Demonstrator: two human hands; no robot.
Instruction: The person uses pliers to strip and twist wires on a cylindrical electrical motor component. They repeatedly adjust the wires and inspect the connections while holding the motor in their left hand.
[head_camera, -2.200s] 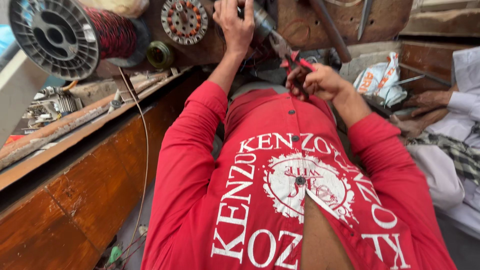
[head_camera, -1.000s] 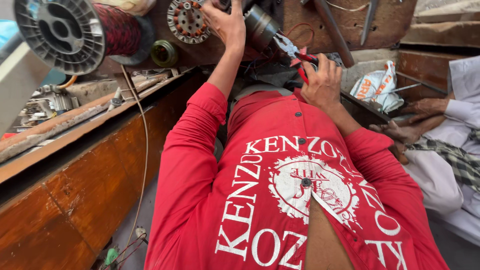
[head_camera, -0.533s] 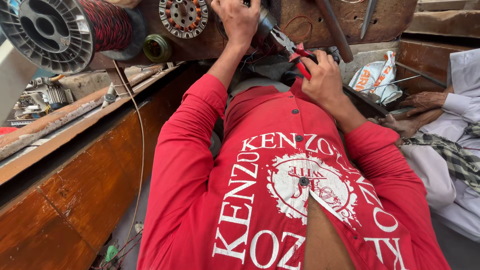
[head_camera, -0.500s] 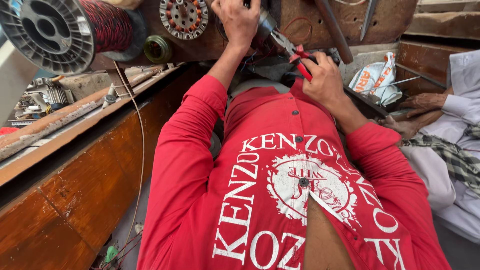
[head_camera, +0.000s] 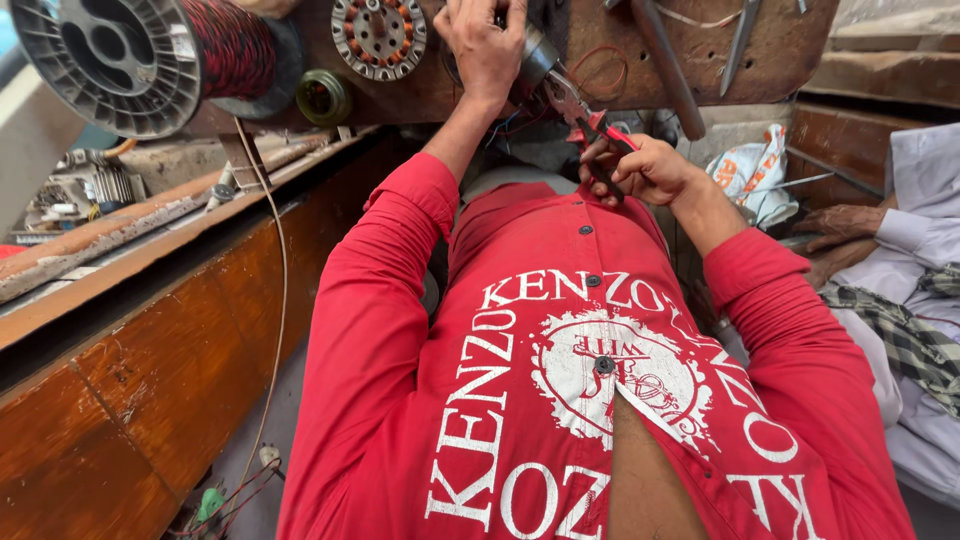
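A wooden workbench (head_camera: 120, 330) runs down the left side, with a large grey plastic spool (head_camera: 130, 60) wound with dark red wire above it, and a round stator core (head_camera: 378, 35) lying on the board ahead. The left hand (head_camera: 485, 45) is closed over a small metal motor part (head_camera: 535, 62), next to the stator. The right hand (head_camera: 645, 170) grips the red handles of pliers (head_camera: 585, 115), whose tips reach up to that part; what they pinch cannot be told.

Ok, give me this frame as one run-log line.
left hand: gripping small motor part | right hand: holding red-handled pliers, tips at part | wire spool: upper left | second person's hand: resting right
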